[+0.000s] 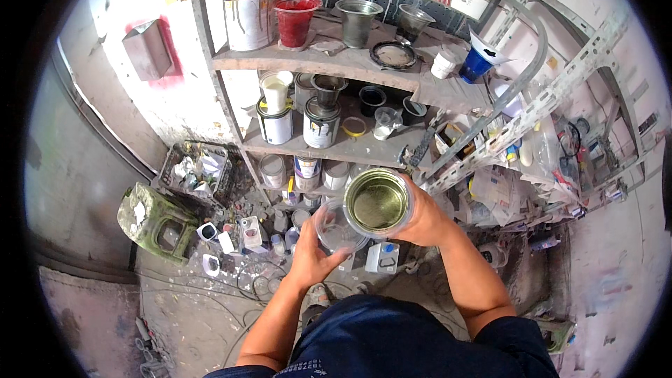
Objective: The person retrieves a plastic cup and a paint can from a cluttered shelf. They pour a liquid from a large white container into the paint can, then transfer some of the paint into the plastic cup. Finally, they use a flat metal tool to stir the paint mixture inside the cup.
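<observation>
My right hand (pixel 422 215) is wrapped round the side of a round container (pixel 379 201) with a shiny gold-green inside and a pale rim. Its mouth faces up toward me, and I cannot tell whether liquid lies in the bottom. Beside it, my left hand (pixel 312 260) grips a clear plastic cup (pixel 339 227) by its side, thumb along the near edge. The round container overlaps the right part of the cup and hides it there. Both are held in the air in front of the shelves.
A metal shelf rack (pixel 315 56) carries paint cans (pixel 250 17), a red-stained cup (pixel 297 22) and a blue cup (pixel 479 61). Below stand bottles and a white jug (pixel 382 257). A black crate (pixel 198 169) and a green plastic stool (pixel 155 220) lie left; cables (pixel 241 294) cross the floor.
</observation>
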{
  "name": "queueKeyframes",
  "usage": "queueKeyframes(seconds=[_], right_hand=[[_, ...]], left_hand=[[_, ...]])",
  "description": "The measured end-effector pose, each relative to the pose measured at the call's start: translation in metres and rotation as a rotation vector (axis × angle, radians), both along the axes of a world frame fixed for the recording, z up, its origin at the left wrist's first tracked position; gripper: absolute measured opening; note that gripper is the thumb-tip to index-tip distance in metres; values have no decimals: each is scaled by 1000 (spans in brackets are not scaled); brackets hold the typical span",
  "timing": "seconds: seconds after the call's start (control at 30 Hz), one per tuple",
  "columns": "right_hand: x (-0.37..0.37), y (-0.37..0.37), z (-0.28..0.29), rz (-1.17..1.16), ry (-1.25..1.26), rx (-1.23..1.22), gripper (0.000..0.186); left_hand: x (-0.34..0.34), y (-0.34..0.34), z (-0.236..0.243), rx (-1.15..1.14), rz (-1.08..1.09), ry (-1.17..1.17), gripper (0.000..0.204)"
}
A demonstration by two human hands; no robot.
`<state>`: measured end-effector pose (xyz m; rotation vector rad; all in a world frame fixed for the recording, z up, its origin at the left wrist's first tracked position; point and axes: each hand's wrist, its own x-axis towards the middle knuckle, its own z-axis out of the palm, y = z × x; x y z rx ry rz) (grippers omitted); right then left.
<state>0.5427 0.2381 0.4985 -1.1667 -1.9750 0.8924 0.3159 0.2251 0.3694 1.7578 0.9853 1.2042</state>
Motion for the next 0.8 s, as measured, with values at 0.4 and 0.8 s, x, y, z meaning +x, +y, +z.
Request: queueKeyframes(seconds=[0.4, 0.8], right_hand=[[-7, -1, 15, 14, -245, 117, 80], [-7, -8, 21, 46, -277, 194, 80]], left_hand=[[-8, -1, 4, -65, -13, 8, 77], [-5, -7, -1, -53, -18, -20, 76]])
